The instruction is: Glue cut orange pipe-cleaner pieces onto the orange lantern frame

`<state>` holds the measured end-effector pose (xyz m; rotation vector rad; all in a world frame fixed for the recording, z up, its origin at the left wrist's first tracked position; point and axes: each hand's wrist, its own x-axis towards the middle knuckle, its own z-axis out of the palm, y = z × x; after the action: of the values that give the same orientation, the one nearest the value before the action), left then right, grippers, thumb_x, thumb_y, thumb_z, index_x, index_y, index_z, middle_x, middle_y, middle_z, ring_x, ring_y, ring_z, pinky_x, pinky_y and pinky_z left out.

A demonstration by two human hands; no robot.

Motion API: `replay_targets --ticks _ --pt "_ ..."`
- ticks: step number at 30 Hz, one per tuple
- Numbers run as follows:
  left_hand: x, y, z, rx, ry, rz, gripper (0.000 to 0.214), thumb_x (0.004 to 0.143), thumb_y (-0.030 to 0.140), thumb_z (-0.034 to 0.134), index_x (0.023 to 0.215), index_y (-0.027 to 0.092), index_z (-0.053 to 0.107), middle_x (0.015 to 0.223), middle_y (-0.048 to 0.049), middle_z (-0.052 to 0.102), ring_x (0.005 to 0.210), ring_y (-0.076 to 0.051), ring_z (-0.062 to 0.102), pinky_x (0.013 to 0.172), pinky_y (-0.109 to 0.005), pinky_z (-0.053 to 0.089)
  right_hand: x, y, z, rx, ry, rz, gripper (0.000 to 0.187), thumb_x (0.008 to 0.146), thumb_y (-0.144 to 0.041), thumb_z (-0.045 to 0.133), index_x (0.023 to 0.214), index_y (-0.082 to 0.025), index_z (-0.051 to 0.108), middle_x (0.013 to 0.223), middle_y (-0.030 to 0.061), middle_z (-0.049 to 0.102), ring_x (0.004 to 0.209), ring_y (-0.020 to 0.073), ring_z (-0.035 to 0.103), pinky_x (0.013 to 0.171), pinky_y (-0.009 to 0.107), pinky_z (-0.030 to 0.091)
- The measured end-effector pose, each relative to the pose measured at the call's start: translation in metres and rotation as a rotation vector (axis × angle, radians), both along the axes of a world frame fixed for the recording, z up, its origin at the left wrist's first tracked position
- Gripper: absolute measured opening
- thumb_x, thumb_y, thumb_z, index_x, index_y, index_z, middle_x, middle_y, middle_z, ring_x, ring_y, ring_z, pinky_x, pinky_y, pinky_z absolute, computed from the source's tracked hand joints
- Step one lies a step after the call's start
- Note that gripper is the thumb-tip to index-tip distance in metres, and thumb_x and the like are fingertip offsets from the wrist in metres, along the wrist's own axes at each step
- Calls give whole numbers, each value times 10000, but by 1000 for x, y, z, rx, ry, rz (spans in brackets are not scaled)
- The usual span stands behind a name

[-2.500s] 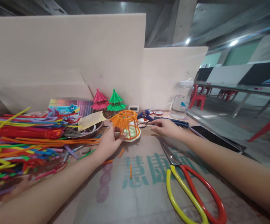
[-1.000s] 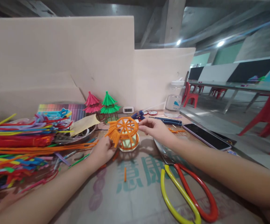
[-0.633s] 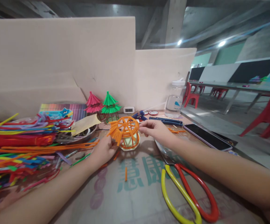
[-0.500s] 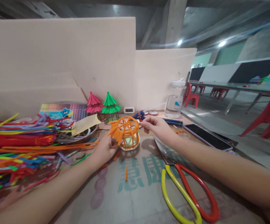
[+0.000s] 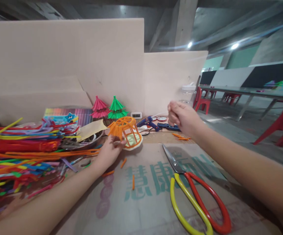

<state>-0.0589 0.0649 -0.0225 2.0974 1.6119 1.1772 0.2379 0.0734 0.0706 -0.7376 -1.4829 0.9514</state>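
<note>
Watching through the head view, I see the left hand (image 5: pixel 109 151), near the centre of the frame, grasping an orange, cage-like model of fuzzy craft stems (image 5: pixel 126 124) by its left side, where a fringe spreads from the round top; a pale green base sits under it. Toward the right, the right hand (image 5: pixel 185 119) is raised well apart from the model, fingers curled in, and I cannot tell whether anything is pinched between them. Below it, at lower right, large metal scissors with yellow and red handles (image 5: pixel 180 169) lie with blades pointing up the frame. Short orange stem scraps (image 5: pixel 133 182) lie near the model on a greyish-brown sheet printed with green characters (image 5: pixel 136 215). A blue glue gun (image 5: pixel 153 125) rests just right of the model, and loose multicoloured craft stems (image 5: pixel 21 153) crowd the left edge.
</note>
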Motion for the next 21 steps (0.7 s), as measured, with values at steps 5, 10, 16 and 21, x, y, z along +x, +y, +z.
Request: replay_targets --ticks 5,10,16,21 --pt "-1 3 -4 -2 -17 -8 371 826 529 531 916 170 538 971 -116 655 937 -268 642 848 -428 511 42 44 -22 163 -156 -557 406 886 -578 496 704 -215 509 563 -23 494 517 125 495 605 294 474" --pt "2 -4 -2 -54 49 -37 388 814 530 576 977 178 553 1001 -117 687 922 -272 671 803 -409 527 44 63 -62 61 -463 -480 276 788 -290 653 1022 -143 646 972 108 706 826 198 662 812 364 514" --pt "5 -11 4 -48 172 -74 358 823 517 572 949 182 576 957 -98 697 882 -268 673 772 -390 528 12 71 -85 -3 -682 -340 364 765 -288 716 1092 -131 682 1126 150 712 985 263 680 895 393 506" --pt "6 -13 6 -26 145 -89 417 839 529 544 1033 163 593 1075 -129 681 1021 -297 644 896 -447 501 -9 99 -92 -44 -776 -311 547 712 -407 777 1162 -120 660 1148 167 704 1041 299 665 891 395 501"
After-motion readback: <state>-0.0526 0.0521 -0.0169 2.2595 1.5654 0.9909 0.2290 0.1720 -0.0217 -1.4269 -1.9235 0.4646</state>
